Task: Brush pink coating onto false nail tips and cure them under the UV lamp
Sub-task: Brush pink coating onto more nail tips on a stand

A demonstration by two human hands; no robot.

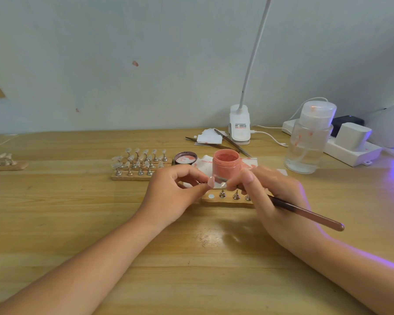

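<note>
While the left hand is pinching the small pink false nail tip just before the open pink coating jar, the right hand is gripping the long brown brush; thin, steady strokes are probably working best.

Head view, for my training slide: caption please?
Left hand holds a pink nail tip while right hand brushes it beside the open pink jar.

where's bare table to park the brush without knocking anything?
Free: the wood nearest the camera, between the forearms, and the wide stretch left of the left hand, in front of the nail-tip stands. Crowded: around the pink jar, its lid, the holder strip, and the right rear by the pump bottle.
</note>
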